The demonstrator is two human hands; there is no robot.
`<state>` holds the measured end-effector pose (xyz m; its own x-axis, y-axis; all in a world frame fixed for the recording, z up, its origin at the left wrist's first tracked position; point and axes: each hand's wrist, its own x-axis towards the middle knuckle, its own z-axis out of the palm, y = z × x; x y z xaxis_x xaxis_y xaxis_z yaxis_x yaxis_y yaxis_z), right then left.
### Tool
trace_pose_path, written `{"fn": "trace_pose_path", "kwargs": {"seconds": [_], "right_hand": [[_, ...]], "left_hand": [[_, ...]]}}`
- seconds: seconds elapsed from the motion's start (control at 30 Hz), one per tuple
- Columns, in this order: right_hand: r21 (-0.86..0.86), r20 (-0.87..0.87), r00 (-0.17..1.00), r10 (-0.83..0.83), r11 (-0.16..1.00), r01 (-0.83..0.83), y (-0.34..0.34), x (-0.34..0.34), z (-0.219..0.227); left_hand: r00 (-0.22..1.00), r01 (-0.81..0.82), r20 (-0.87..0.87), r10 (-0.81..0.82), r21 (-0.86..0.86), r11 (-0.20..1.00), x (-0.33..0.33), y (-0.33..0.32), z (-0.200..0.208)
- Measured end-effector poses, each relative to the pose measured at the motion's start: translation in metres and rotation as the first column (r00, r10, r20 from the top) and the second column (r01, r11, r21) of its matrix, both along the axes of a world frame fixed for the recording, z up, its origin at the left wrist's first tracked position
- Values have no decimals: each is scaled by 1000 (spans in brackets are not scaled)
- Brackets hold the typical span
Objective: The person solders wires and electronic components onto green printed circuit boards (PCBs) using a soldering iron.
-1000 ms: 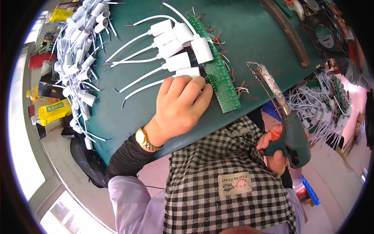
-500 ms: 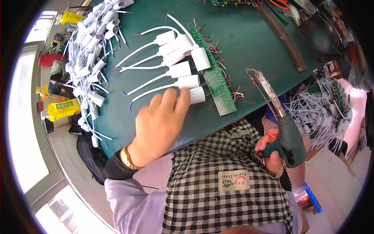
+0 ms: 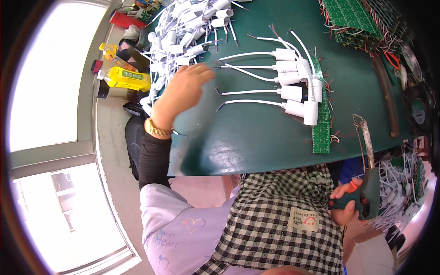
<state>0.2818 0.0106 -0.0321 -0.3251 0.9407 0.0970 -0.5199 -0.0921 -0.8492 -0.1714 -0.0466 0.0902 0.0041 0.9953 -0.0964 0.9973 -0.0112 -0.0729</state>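
My left hand (image 3: pixel 184 94) reaches over the near edge of a heap of white plastic caps with cables (image 3: pixel 188 20). Its fingers are bent and slightly apart, with nothing visible in them; the fingertips are partly hidden. To its right, several white cylindrical caps (image 3: pixel 292 93) lie in a row, their cables mostly pointing left. One cap (image 3: pixel 310 113) at the near end lies by a long green circuit board (image 3: pixel 321 142). Low on the right, my right hand (image 3: pixel 344 208) is closed round the grip of a dark green soldering gun (image 3: pixel 372 197), its metal tip pointing up.
Stacked green circuit boards with wires (image 3: pixel 350 20) stand at the far right of the green table (image 3: pixel 247 146), near a brown curved strip (image 3: pixel 387 101). A bundle of wired caps (image 3: pixel 398 183) is beyond the soldering gun. Yellow bottles (image 3: pixel 126 79) stand by the window.
My left hand has moved left from the row of caps to the heap. The cap beneath it now appears laid beside the board. The view has shifted; my right hand still holds the soldering gun.
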Motion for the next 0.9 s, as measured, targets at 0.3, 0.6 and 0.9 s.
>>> {"fn": "trace_pose_path", "kwargs": {"seconds": [0.3, 0.6, 0.9], "right_hand": [[147, -58, 983, 174, 975, -164, 12, -11, 9], [169, -70, 993, 97, 982, -84, 6, -9, 4], [173, -71, 990, 120, 979, -106, 2, -7, 8]], "left_hand": [[974, -140, 184, 129, 48, 989, -38, -9, -30], [806, -402, 540, 244, 197, 894, -60, 3, -20], [851, -265, -371, 373, 310, 913, -59, 47, -43]]}}
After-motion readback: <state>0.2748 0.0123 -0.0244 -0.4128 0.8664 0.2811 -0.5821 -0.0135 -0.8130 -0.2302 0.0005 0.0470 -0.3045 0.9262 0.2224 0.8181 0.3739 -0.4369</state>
